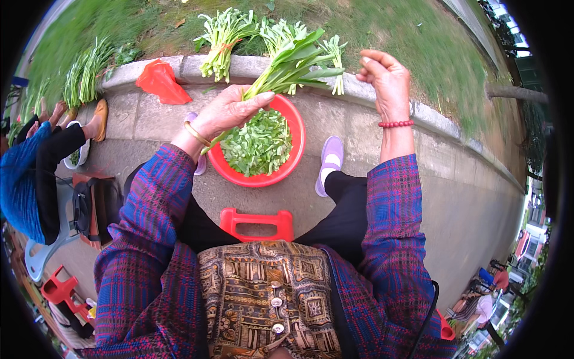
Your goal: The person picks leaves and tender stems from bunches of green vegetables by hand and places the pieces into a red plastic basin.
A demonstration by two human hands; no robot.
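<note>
My left hand (235,107) is closed around a bunch of leafy green vegetable stalks (287,67), its leaves pointing up and to the right. The lower stalk ends slant down past my wrist. Beneath that hand sits a red plastic basin (297,157) holding chopped greens (260,146). My right hand (386,78) is raised to the right of the leaves, apart from them. Its fingers are curled with the tips close to the thumb; whether anything small is pinched there cannot be made out.
A bundle tied with red string (224,42) and more greens (334,63) rest along the stone curb (354,87). A red plastic bag (163,83) lies by it. Between my legs shows a red plastic stool (258,224). At left, another person (27,179) sits near a white basin (80,157).
</note>
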